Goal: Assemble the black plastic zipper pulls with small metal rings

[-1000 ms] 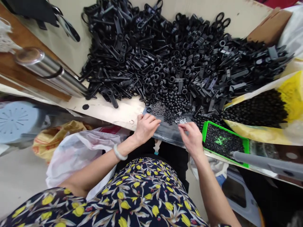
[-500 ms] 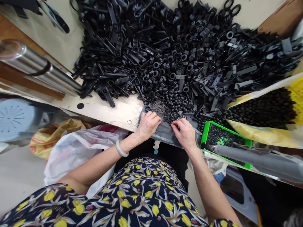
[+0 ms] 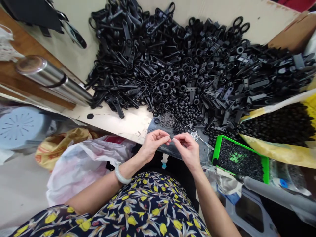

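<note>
My left hand (image 3: 154, 144) and my right hand (image 3: 188, 150) meet fingertip to fingertip just above the near table edge, both pinched on a tiny part too small to name. Beneath them lies a grey plastic sheet (image 3: 170, 149) carrying small black rings (image 3: 178, 126) and thin metal springs or pins (image 3: 167, 120). A huge heap of black plastic parts (image 3: 187, 62) covers the table behind. A pale bangle (image 3: 120, 173) sits on my left wrist.
A green tray (image 3: 265, 166) of tiny black pieces stands right of my hands, with a yellow bag (image 3: 276, 148) of black beads beyond it. A steel tube (image 3: 53, 82) lies at left. White and yellow bags (image 3: 79, 164) sit below the table edge.
Both hands have lifted off the sheet and drawn back toward me, and their fingertips have come together in a pinch.
</note>
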A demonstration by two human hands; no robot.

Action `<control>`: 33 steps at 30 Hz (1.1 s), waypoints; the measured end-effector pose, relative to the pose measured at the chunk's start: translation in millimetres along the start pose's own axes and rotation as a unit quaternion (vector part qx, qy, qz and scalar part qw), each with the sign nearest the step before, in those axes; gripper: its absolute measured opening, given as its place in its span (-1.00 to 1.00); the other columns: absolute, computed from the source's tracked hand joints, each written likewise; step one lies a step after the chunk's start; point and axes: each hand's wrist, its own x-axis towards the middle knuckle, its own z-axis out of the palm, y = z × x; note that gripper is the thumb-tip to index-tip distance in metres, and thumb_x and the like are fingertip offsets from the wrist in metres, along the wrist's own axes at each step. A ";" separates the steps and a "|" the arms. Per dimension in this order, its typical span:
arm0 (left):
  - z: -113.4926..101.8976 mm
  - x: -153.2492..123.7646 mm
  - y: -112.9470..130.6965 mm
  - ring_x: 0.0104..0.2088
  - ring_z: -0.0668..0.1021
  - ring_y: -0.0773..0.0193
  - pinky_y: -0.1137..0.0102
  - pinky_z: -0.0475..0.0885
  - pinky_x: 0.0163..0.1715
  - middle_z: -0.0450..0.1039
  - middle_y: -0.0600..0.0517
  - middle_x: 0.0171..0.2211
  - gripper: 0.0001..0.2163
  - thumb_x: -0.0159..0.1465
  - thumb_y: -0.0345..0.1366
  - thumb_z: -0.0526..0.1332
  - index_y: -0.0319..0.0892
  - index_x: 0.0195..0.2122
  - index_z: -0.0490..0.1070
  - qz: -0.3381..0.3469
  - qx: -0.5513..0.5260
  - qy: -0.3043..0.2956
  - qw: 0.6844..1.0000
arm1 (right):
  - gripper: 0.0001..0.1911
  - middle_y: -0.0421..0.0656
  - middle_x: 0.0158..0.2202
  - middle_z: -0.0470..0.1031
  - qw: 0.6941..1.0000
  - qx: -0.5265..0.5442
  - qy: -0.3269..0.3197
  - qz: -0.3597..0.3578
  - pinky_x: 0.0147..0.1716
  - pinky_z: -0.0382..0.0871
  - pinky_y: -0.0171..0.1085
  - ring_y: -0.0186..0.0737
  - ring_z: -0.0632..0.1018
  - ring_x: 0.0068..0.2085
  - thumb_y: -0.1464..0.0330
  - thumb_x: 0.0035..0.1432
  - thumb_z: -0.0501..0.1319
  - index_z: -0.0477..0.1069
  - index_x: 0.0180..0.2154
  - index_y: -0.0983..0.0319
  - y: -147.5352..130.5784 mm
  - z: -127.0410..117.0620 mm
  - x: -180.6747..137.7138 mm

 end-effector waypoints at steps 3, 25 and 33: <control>0.3 -1.4 -1.4 -0.39 0.62 0.34 0.43 0.52 -0.24 0.63 0.05 -0.38 -0.75 0.14 -0.20 0.50 -0.22 -0.26 0.56 0.023 0.012 0.005 1.000 | -0.87 -0.17 -0.25 0.54 0.998 0.055 0.000 0.016 -0.29 0.48 -0.27 -0.21 0.57 -0.25 0.22 0.29 0.37 0.60 -0.25 0.13 1.6 10.8 0.5; -5.1 -11.3 -2.8 -0.23 0.69 0.22 0.41 0.55 -0.15 0.69 -0.04 -0.24 -0.74 0.30 -0.26 0.34 -0.20 -0.01 0.59 0.088 0.160 -0.006 0.983 | -0.86 -0.09 -0.21 0.56 1.000 0.028 0.002 0.002 -0.26 0.60 -0.22 -0.15 0.61 -0.18 0.23 0.32 0.33 0.59 -0.24 0.14 8.1 18.3 -13.0; -3.3 -13.1 -0.1 -0.27 0.67 0.25 0.41 0.53 -0.16 0.69 -0.02 -0.27 -0.67 0.30 -0.26 0.33 -0.20 0.07 0.57 0.078 0.160 -0.007 0.984 | -0.85 -0.11 -0.22 0.52 0.999 0.029 -0.026 -0.017 -0.32 0.62 -0.26 -0.19 0.60 -0.22 0.23 0.33 0.31 0.56 -0.26 0.15 12.7 13.6 -7.6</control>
